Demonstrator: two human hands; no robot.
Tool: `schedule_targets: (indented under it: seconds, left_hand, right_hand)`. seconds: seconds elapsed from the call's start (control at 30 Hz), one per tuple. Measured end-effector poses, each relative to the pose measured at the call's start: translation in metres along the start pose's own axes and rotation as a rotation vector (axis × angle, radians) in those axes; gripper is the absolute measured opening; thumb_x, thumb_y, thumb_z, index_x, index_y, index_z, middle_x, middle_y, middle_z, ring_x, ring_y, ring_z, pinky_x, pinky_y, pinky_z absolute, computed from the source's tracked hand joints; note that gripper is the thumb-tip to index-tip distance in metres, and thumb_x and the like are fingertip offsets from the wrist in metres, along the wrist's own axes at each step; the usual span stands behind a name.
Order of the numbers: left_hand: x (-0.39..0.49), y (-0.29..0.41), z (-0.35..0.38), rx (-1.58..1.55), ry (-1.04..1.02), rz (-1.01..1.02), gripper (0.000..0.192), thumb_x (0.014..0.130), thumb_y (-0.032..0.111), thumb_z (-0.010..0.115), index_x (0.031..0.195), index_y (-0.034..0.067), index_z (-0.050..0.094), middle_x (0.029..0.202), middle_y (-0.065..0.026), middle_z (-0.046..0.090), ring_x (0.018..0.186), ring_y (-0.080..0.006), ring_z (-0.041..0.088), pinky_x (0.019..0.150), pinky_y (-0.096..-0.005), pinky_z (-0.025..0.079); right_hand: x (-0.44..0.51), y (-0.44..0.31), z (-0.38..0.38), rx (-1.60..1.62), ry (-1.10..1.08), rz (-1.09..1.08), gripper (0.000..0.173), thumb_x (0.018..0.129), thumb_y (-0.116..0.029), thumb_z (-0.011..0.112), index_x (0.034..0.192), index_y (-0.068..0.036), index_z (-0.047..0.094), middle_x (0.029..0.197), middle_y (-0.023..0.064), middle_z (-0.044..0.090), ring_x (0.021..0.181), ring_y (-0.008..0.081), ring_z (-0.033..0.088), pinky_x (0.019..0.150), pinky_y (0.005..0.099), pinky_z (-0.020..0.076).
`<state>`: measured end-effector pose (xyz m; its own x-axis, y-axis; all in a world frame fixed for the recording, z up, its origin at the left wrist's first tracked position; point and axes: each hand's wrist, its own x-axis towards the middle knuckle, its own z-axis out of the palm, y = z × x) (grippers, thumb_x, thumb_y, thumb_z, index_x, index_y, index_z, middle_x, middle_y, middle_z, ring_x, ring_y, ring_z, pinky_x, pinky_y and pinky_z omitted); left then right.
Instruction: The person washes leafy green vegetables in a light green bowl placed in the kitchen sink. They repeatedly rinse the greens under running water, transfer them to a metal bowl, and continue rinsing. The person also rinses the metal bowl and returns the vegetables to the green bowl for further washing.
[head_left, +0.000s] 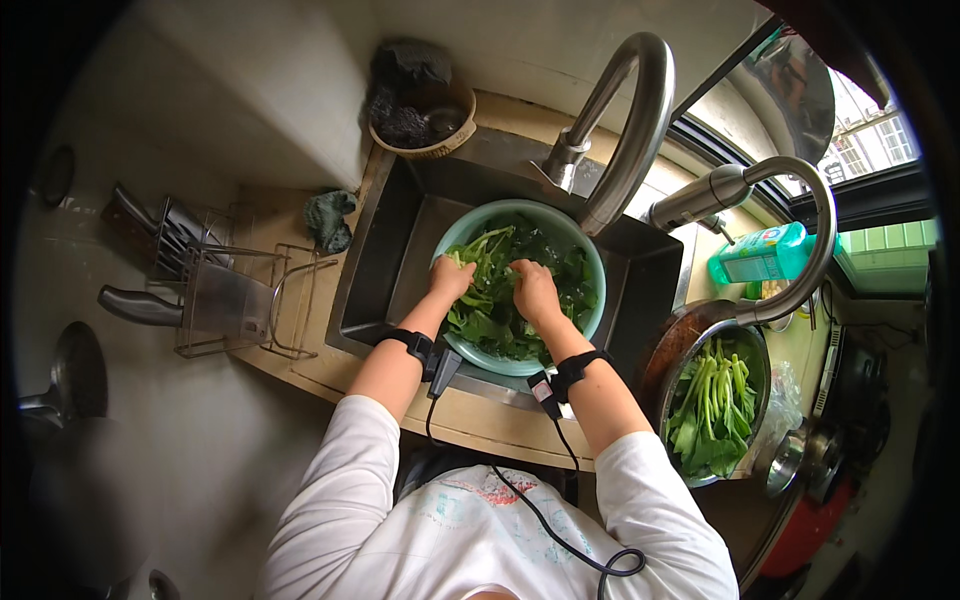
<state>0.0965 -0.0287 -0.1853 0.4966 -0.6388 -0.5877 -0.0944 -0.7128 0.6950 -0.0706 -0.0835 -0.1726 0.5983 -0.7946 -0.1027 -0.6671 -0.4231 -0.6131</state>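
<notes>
A pale green plastic basin (598, 300) sits in the stainless steel sink (416, 232), filled with water and leafy greens (480, 326). On the basin's left side, my left hand (451, 277) grips a bunch of the greens, pale stems pointing up and to the right. My right hand (535, 291) is over the middle of the basin, its fingers curled in on a bit of green that they largely hide. Dark submerged leaves surround both hands. Black straps with cabled devices are around both forearms.
A curved metal faucet (652, 97) overhangs the basin's upper right. Right of the sink, a pot (763, 375) holds more greens beside a green bottle (765, 253) and a second spout (814, 187). At left are a wire knife rack (281, 300), a rag (330, 220) and a scourer bowl (457, 135).
</notes>
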Motion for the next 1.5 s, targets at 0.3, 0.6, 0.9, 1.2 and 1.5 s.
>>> schedule_targets:
  seconds: [0.3,0.6,0.9,1.2,1.5]
  left_hand:
    - [0.002,-0.023,0.072,0.853,-0.123,0.202,0.026,0.078,0.006,0.051,0.102,-0.003,0.057,0.101,-0.0232,0.059,0.095,-0.0339,0.058,0.078,-0.0392,0.047]
    - [-0.016,0.044,-0.014,0.502,-0.355,0.075,0.042,0.063,0.027,0.075,0.087,-0.003,0.060,0.081,-0.0165,0.063,0.074,-0.0259,0.061,0.067,-0.0350,0.048]
    - [-0.024,0.061,-0.050,-0.006,0.035,0.371,0.031,0.065,0.021,0.074,0.084,0.000,0.060,0.082,-0.0071,0.064,0.073,-0.0129,0.059,0.065,-0.0267,0.046]
    - [-0.008,0.071,-0.005,0.608,-0.128,0.342,0.028,0.069,0.021,0.063,0.094,0.009,0.060,0.092,-0.0155,0.062,0.089,-0.0321,0.059,0.075,-0.0402,0.048]
    - [0.036,0.024,0.052,0.809,-0.240,0.240,0.031,0.072,0.018,0.063,0.098,0.002,0.059,0.095,-0.0172,0.062,0.090,-0.0289,0.060,0.075,-0.0378,0.048]
  right_hand:
    - [-0.012,0.029,0.000,-0.387,-0.415,0.471,0.026,0.077,-0.013,0.053,0.102,-0.007,0.059,0.109,0.0094,0.057,0.106,0.0285,0.049,0.088,0.0415,0.0386]
    - [0.061,0.012,0.028,0.394,-0.233,0.486,0.058,0.073,-0.046,0.063,0.103,0.004,0.057,0.106,0.0230,0.057,0.099,0.0338,0.056,0.083,0.0363,0.0441]
    - [0.072,0.012,0.031,0.645,-0.148,0.258,0.020,0.083,-0.012,0.051,0.097,0.003,0.050,0.088,0.0088,0.058,0.078,0.0165,0.054,0.067,0.0282,0.0429]
    - [0.034,0.030,-0.004,0.440,-0.117,0.268,0.035,0.081,-0.020,0.053,0.109,0.002,0.050,0.098,0.0194,0.058,0.091,0.0289,0.056,0.078,0.0352,0.0450]
    - [-0.005,0.054,0.002,-0.112,-0.499,0.532,0.033,0.077,-0.027,0.055,0.103,-0.008,0.059,0.113,0.0184,0.055,0.106,0.0314,0.052,0.090,0.0385,0.0404]
